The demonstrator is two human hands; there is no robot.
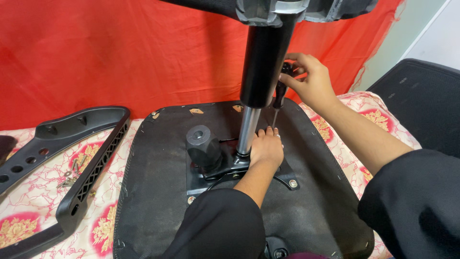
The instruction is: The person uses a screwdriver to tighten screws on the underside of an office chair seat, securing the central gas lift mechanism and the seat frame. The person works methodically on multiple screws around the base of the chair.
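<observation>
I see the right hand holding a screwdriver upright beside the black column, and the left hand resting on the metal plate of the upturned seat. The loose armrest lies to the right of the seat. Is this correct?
Not quite. The head view shows the loose armrest lying to the left of the seat, on the patterned cloth. The rest holds: the right hand holds the screwdriver upright beside the black column, and the left hand rests on the metal plate.

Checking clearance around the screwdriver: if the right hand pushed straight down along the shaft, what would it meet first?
The right hand drives the screwdriver downward; its tip would probably meet the metal seat plate just beyond the left hand's fingertips, though depth is unclear.
</observation>
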